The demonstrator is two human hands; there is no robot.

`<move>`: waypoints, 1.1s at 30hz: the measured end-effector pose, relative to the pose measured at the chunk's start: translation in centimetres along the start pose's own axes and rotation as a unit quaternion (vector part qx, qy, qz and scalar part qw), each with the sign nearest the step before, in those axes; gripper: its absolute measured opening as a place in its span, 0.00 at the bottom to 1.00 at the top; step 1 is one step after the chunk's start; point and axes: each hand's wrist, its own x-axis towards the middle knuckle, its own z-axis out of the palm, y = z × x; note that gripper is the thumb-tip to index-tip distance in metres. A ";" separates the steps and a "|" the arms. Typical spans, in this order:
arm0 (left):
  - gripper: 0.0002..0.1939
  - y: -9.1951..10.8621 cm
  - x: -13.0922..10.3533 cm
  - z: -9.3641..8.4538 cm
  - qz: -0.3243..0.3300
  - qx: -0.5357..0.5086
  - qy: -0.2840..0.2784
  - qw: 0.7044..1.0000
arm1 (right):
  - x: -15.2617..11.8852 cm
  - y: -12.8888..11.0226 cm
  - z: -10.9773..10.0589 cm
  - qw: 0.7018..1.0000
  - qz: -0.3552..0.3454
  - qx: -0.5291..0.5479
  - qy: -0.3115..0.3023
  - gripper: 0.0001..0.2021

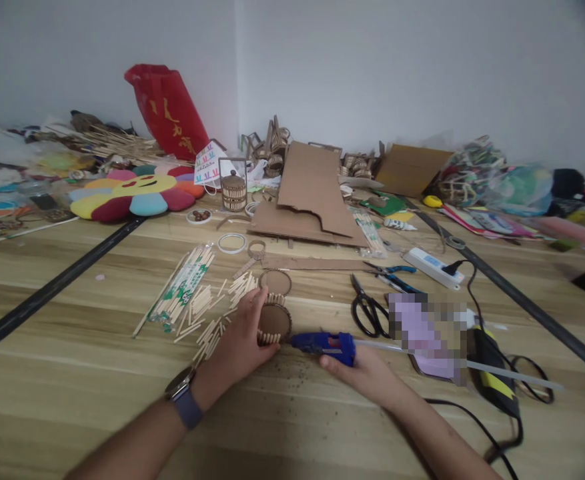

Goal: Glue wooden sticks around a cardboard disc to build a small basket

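At the centre of the frame, the left hand (pixel 245 330) clasps a tub (pixel 276 321) between thumb and fingers, seemingly steadying it, while the right hand (pixel 367 377) grips a glue gun (pixel 325 345) pointed its way.

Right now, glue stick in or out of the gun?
Partly in: the glue stick extends out the back of the blue glue gun.

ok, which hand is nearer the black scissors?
Right. The right hand, holding the blue glue gun, is just nearside of the scissors; the left hand is farther, to their left, at the round cardboard piece.
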 end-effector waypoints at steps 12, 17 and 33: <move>0.57 -0.2 -0.1 0.1 -0.002 -0.007 0.005 1.000 | -0.2 -0.2 0.4 0.998 0.007 -0.064 -0.012 0.26; 0.58 -0.2 -0.1 0.1 0.003 0.001 0.003 1.000 | -0.2 -0.5 0.4 0.998 -0.005 -0.065 -0.005 0.27; 0.56 -0.2 -0.1 0.3 -0.001 -0.007 0.007 1.000 | -0.2 -0.3 0.6 0.996 -0.013 -0.084 0.002 0.26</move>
